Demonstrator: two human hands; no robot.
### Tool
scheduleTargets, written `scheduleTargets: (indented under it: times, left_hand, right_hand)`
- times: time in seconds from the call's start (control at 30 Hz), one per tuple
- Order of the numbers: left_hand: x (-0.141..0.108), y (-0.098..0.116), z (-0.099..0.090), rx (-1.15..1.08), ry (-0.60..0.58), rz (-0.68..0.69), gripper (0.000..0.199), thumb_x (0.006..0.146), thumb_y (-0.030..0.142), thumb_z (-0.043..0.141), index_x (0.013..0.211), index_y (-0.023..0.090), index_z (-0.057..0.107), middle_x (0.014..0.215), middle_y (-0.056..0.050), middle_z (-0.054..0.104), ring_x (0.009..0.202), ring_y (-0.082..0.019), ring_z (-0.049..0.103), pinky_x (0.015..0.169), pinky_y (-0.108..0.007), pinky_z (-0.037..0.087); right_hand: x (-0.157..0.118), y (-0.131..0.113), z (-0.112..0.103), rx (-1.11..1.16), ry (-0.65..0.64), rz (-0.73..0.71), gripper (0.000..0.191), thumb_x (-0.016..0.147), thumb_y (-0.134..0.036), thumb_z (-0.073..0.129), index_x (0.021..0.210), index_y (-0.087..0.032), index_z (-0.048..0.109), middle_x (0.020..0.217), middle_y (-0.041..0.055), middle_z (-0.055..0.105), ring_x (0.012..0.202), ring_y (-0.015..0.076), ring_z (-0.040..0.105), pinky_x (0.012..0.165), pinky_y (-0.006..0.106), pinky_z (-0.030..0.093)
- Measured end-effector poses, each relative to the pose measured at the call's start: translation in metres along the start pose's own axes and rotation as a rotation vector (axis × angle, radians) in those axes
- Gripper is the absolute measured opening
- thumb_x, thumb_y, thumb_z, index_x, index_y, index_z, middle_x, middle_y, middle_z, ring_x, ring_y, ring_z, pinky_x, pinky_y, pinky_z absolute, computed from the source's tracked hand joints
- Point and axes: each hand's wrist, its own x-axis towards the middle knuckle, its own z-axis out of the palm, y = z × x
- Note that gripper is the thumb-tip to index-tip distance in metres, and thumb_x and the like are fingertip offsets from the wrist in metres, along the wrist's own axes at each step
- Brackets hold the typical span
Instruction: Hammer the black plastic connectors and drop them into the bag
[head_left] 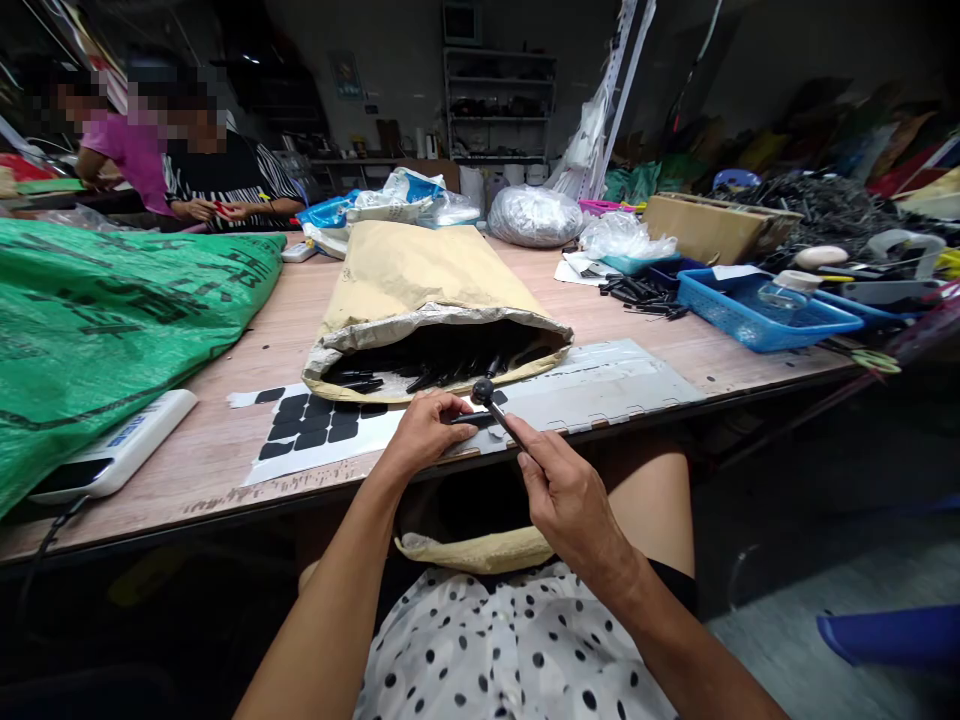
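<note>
My right hand (564, 488) is closed around a slim rod with a black ball (484, 391) at its upper end and a shiny metal section below. The ball is just beside the fingertips of my left hand (431, 432), which pinch a slim black piece (474, 419) at the table's front edge. Right behind both hands, the open mouth of a tan paper sack (442, 265) faces me, with many black stick-like parts (435, 370) inside. Left of my left hand lies a white sheet with black rounded-square stickers (311, 425).
A green woven sack (127, 310) and a white power bank (124, 445) with a cable are at the left. A blue basket (772, 315), loose black parts (645, 295) and a cardboard box (716, 228) stand at the right. Two people sit at the far left.
</note>
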Motion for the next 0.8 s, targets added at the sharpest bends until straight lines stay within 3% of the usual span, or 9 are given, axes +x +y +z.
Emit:
scheduleTargets:
  times: [0.2, 0.3, 0.43, 0.6, 0.8]
  left_hand:
    - [-0.001, -0.002, 0.001, 0.009, 0.018, -0.01, 0.02, 0.069, 0.027, 0.078, 0.087, 0.02, 0.077, 0.093, -0.003, 0.071, 0.095, -0.024, 0.062, 0.088, -0.037, 0.046]
    - [-0.003, 0.004, -0.001, 0.047, 0.016, -0.008, 0.019, 0.069, 0.026, 0.077, 0.087, 0.021, 0.078, 0.092, -0.003, 0.071, 0.094, -0.024, 0.062, 0.087, -0.037, 0.046]
    - [-0.005, 0.011, -0.003, 0.068, 0.017, -0.03, 0.021, 0.068, 0.024, 0.074, 0.089, 0.022, 0.079, 0.092, -0.003, 0.071, 0.097, -0.025, 0.061, 0.087, -0.037, 0.047]
    - [-0.006, 0.011, -0.004, 0.082, 0.016, -0.016, 0.021, 0.074, 0.032, 0.071, 0.09, 0.022, 0.081, 0.09, -0.004, 0.073, 0.096, -0.026, 0.061, 0.089, -0.038, 0.046]
    - [-0.004, 0.009, -0.004, 0.109, 0.006, 0.057, 0.027, 0.082, 0.039, 0.063, 0.09, 0.021, 0.081, 0.09, -0.006, 0.073, 0.095, -0.026, 0.061, 0.09, -0.04, 0.044]
  right_hand:
    - [-0.003, 0.001, -0.003, -0.023, -0.045, 0.049, 0.053, 0.1, -0.017, 0.041, 0.149, -0.032, 0.052, 0.12, 0.0041, 0.069, 0.106, 0.0199, 0.068, 0.098, 0.033, 0.055]
    - [0.0, 0.005, -0.011, -0.055, 0.001, 0.073, 0.051, 0.1, -0.02, 0.042, 0.149, -0.032, 0.052, 0.117, 0.0044, 0.068, 0.101, 0.0194, 0.068, 0.092, 0.031, 0.055]
    - [0.01, 0.018, -0.026, -0.242, 0.088, 0.165, 0.046, 0.1, -0.02, 0.045, 0.143, -0.03, 0.059, 0.107, 0.0053, 0.067, 0.093, 0.0192, 0.066, 0.081, 0.029, 0.053]
    - [0.016, 0.039, -0.033, -0.504, 0.105, 0.309, 0.042, 0.096, -0.015, 0.049, 0.131, -0.027, 0.068, 0.107, 0.0058, 0.062, 0.086, 0.0176, 0.062, 0.066, 0.028, 0.044]
    - [0.016, 0.052, -0.028, -0.558, 0.112, 0.274, 0.041, 0.095, -0.015, 0.049, 0.128, -0.028, 0.069, 0.104, 0.0066, 0.061, 0.079, 0.0165, 0.058, 0.061, 0.029, 0.039]
